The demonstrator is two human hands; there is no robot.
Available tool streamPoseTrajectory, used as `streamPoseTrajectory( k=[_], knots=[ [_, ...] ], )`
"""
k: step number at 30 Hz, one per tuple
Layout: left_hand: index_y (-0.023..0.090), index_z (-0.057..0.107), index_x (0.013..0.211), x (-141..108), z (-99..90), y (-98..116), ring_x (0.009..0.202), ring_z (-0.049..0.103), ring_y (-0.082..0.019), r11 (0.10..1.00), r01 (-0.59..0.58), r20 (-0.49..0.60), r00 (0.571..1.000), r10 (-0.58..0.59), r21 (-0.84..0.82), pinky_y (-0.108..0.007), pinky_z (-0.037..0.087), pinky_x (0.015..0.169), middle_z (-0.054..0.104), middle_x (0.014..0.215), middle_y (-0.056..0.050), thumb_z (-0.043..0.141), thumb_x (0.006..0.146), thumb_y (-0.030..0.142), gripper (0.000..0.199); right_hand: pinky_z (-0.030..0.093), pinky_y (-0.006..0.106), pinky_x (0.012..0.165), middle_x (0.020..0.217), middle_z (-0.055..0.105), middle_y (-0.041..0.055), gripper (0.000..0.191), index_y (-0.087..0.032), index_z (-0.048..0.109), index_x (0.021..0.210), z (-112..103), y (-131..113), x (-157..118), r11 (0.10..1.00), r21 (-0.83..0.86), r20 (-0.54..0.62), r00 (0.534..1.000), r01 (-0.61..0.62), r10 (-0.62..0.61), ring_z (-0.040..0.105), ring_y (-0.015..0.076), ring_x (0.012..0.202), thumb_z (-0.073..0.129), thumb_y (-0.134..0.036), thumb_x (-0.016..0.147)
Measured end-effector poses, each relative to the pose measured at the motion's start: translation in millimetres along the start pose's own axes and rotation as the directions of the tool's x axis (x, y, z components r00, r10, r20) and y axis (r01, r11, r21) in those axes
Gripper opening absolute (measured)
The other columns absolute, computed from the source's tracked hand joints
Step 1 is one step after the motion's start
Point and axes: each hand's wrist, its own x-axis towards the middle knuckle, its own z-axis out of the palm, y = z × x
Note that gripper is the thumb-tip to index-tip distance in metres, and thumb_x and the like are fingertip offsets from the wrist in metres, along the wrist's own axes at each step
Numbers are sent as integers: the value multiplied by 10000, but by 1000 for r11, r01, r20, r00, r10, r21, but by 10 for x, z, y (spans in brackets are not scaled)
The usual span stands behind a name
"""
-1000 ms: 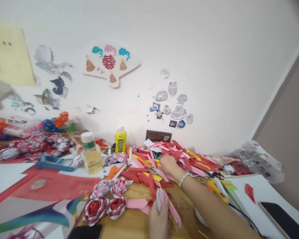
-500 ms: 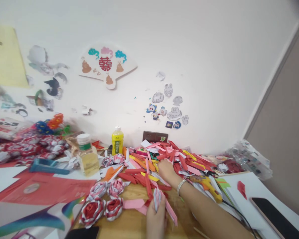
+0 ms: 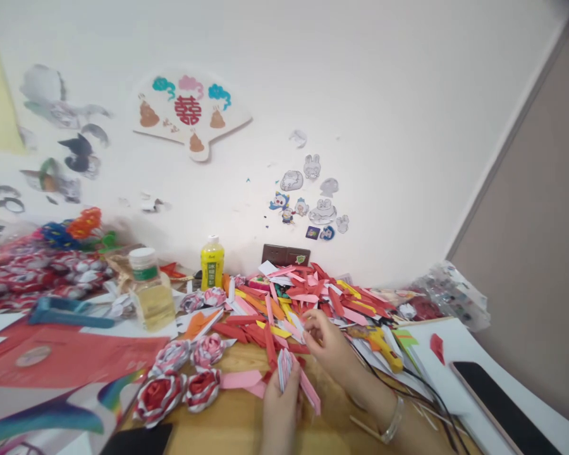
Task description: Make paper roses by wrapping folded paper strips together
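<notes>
My left hand is closed around a bundle of folded paper strips, striped white and pink at the top. A pink folded strip sticks out beside that hand, partly hidden. My right hand, wearing a bracelet, is just right of the bundle. Its thumb and fingers are curled in a pinch at the end of a pale pink paper strip. Behind both hands spreads a heap of folded paper strips in red, pink, orange, yellow and white.
Several paper roses lie to the left. Behind them stand a jar of yellowish liquid and a yellow bottle. On the right are a yellow glue gun with its black cord, and a phone on white paper.
My right hand has drawn back from the heap toward my left hand, its fingers now showing. The left hand keeps its bundle. The whole view has shifted slightly.
</notes>
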Motion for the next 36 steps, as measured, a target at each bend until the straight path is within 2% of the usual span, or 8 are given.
streamPoseTrajectory(
  k=[3, 7, 12, 16, 21, 24, 28, 36],
  knots=[
    [198, 483, 581, -36, -21, 47, 245, 291, -44, 1000, 2, 37, 999, -2, 10, -176, 161, 284, 387, 309, 119, 710, 465, 654, 522, 447, 309, 759, 925, 609, 54, 238, -194, 547, 1041, 7, 3, -256, 987, -70, -18, 989, 145, -146, 559, 187, 862, 463, -125, 829],
    [205, 442, 555, -34, -35, 47, 241, 272, -37, 1000, -10, 62, 998, 9, 4, -166, 162, 289, 366, 280, 124, 675, 405, 724, 589, 460, 304, 710, 929, 616, 70, 256, -203, 583, 1063, 87, 16, -468, 913, -210, 51, 936, 350, -348, 553, 193, 835, 455, -123, 856],
    [213, 421, 554, -18, -44, 3, 243, 271, -39, 1000, -14, 63, 998, 15, -10, -166, 182, 290, 369, 271, 124, 657, 406, 736, 592, 468, 304, 681, 933, 631, 97, 241, -147, 574, 1087, 180, 0, -567, 842, -326, -21, 887, 431, -462, 558, 202, 825, 426, -132, 897],
    [210, 442, 569, -36, -57, -15, 261, 278, -45, 1000, 1, 57, 998, 0, -27, -167, 200, 299, 372, 287, 129, 710, 466, 617, 499, 435, 315, 641, 893, 638, 97, 242, -130, 560, 1114, 240, 10, -632, 769, -476, -80, 850, 426, -521, 547, 206, 775, 442, -140, 903],
    [188, 502, 597, -30, -118, -54, 340, 388, -71, 999, 2, 40, 999, 0, -43, -180, 299, 353, 470, 387, 99, 720, 538, 382, 298, 412, 317, 659, 897, 633, 83, 185, -156, 595, 1015, 271, -21, -690, 766, -473, -86, 843, 435, -531, 529, 197, 772, 453, -149, 897],
    [173, 538, 629, -9, -160, -83, 444, 481, -98, 999, -13, 20, 1000, 14, -47, -194, 377, 423, 562, 500, 64, 693, 526, 265, 207, 400, 316, 649, 879, 619, 81, 190, -171, 601, 991, 259, -93, -708, 807, -418, -125, 853, 417, -506, 516, 199, 763, 451, -137, 880],
    [167, 549, 660, -1, -169, -102, 487, 503, -106, 998, -7, 44, 999, 10, -55, -203, 407, 462, 578, 541, 54, 664, 532, 230, 183, 402, 315, 688, 914, 596, 65, 192, -195, 596, 990, 237, -154, -718, 948, -138, -145, 941, 287, -306, 522, 195, 818, 475, -144, 851],
    [196, 449, 567, -29, -116, -45, 298, 277, -35, 999, 14, 88, 996, -11, -32, -153, 204, 323, 360, 333, 125, 702, 560, 502, 397, 407, 298, 769, 867, 616, 25, 85, -188, 583, 743, 263, -69, -680, 958, 274, -131, 990, 85, -51, 557, 172, 855, 590, -114, 785]
  ],
)
